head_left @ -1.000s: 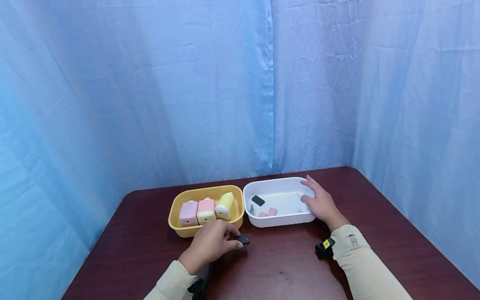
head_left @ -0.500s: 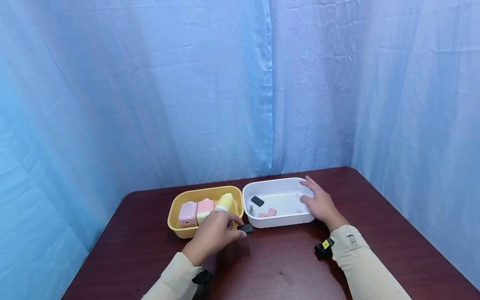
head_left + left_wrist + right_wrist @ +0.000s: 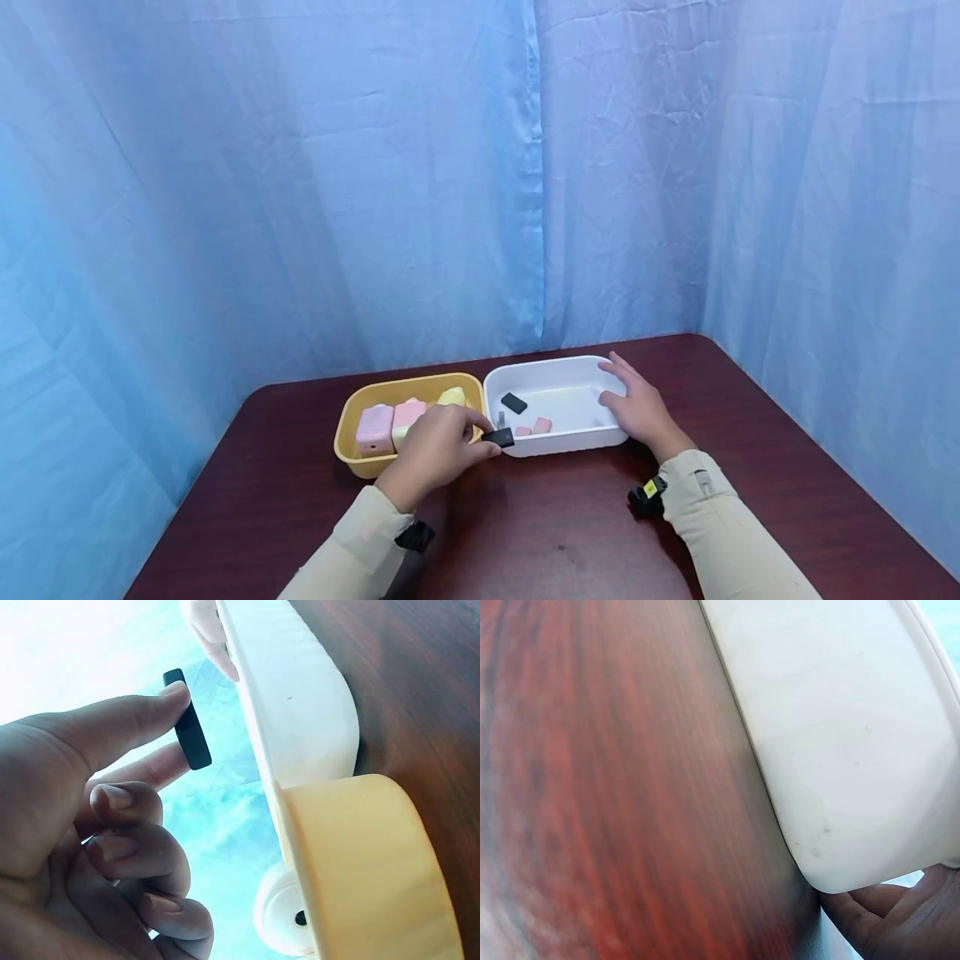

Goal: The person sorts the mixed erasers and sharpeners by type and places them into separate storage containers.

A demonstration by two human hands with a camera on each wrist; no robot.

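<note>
My left hand pinches a small black eraser-like block between thumb and index finger, its other fingers curled. In the left wrist view the black block is seen edge-on, held clear of both baskets. In the head view it overlaps the near left corner of the white basket. My right hand grips that basket's right end, thumb inside the rim; some fingers are hidden. Inside lie another black block, pink blocks and a small grey piece.
Left of the white basket, touching it, stands a yellow basket. It holds a purple pencil sharpener, a pink one and a pale yellow one partly behind my left hand. Blue curtains hang behind the dark red table.
The left hand has lifted the black block and carried it forward and right, from in front of the yellow basket to the white basket's near left corner. The right hand stays on the white basket.
</note>
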